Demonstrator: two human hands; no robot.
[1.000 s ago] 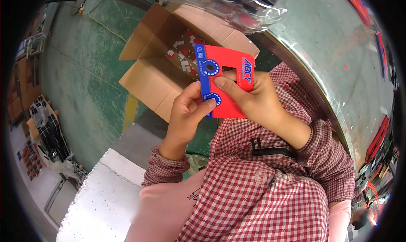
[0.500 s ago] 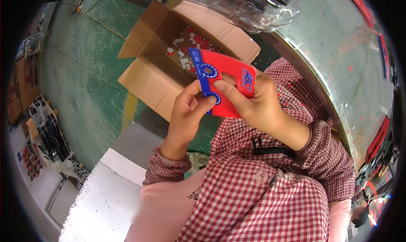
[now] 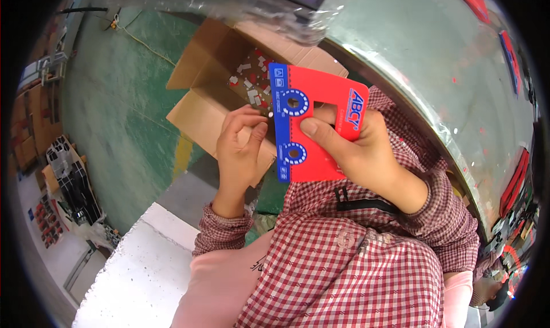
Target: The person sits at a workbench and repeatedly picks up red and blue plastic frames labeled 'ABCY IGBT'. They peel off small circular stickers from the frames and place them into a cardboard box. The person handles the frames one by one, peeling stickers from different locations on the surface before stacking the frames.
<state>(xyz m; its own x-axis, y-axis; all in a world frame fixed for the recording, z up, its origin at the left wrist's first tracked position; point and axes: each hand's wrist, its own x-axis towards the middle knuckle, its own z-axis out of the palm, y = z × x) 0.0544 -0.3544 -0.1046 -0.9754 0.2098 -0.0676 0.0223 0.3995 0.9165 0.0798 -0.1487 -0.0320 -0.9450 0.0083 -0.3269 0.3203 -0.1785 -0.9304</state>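
Observation:
My right hand [image 3: 361, 147] grips a flat red and blue printed panel [image 3: 329, 162], thumb on its front and fingers behind. The panel has two round holes, each ringed by a dashed white dial, and a rectangular cutout that the fingers partly show through. Just left of its blue edge is my left hand [image 3: 238, 147], fingers bent and thumb apart from them, not touching the panel. A tiny white piece [image 3: 270, 115] shows close to those fingertips. Beyond the hands stands an open cardboard box [image 3: 200, 107] holding small red and white scraps [image 3: 252, 81].
To the right, a grey-green table [image 3: 395, 47] with a metal edge carries more red panels [image 3: 514, 182] and small scattered bits. Clear plastic wrap [image 3: 298, 24] lies at its far end. A white block [image 3: 137, 265] is at lower left, on the green floor [image 3: 132, 156].
My left hand has let go of the panel and drawn back left, uncovering the lower hole. The right hand has moved the panel slightly right, turning its face toward me.

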